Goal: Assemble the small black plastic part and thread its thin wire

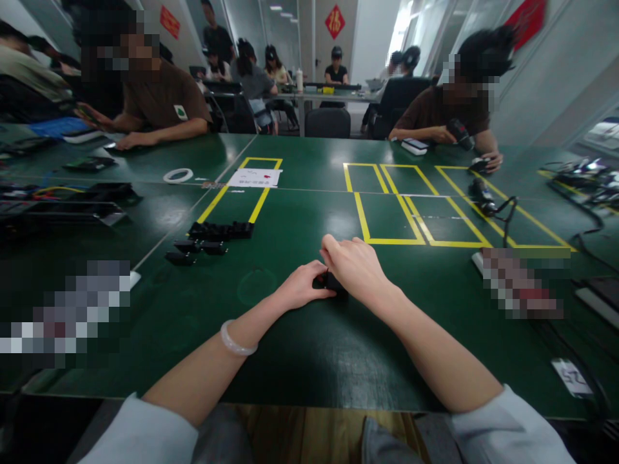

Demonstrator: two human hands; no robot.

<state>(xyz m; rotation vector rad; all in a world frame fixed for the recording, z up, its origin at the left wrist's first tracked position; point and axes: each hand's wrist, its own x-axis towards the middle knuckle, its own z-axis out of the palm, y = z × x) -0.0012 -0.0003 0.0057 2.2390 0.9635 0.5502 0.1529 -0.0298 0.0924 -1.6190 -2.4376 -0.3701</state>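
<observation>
Green yellow-taped table (300, 212) in a busy workroom, both hands' grip closed around a small black part (330, 281).

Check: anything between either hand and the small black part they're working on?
Nothing visible. Both the left hand and the right hand already touch the small black part on the green table. The other black parts lie apart, off to the left.

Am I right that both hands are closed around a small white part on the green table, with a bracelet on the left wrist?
Not quite: the head view shows the small part is black, not white. The left hand and right hand do hold it on the green table, bracelet on the left wrist.
</observation>
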